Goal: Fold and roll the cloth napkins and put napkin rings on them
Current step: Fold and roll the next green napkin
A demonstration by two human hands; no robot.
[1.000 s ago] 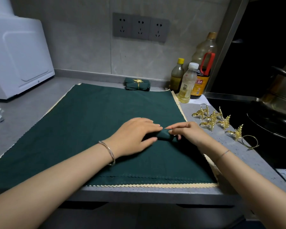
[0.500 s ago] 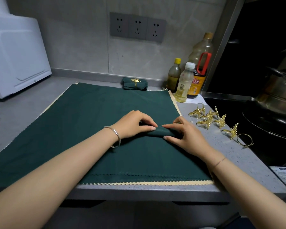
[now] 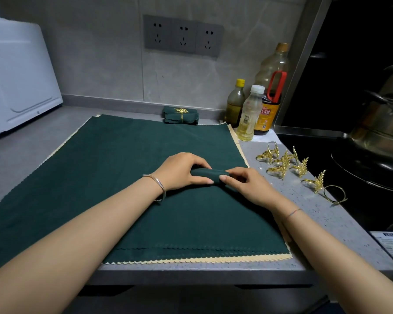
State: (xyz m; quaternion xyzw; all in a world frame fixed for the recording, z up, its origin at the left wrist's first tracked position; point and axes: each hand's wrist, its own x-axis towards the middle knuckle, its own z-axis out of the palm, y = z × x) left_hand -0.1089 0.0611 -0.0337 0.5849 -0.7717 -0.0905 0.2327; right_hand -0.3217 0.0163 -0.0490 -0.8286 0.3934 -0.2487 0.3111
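Note:
A dark green napkin roll [image 3: 210, 173] lies across the middle of a stack of flat green napkins [image 3: 114, 177] on the counter. My left hand [image 3: 183, 171] curls over the roll's left end, thumb under it. My right hand [image 3: 247, 185] pinches the roll's right end between thumb and fingers. A rolled green napkin wearing a gold leaf ring [image 3: 180, 115] sits at the back by the wall. Several gold leaf napkin rings [image 3: 284, 162] lie on the grey counter to the right of the stack.
Three bottles [image 3: 250, 113] stand at the back right. A black stove with a steel pot [image 3: 377, 141] fills the right side. A white appliance [image 3: 16, 82] stands at the back left. The counter's front edge [image 3: 202, 271] runs just below the stack.
Both hands went from flat on the rolled cloth to curled around it. The roll has grown thicker and sits slightly farther from me.

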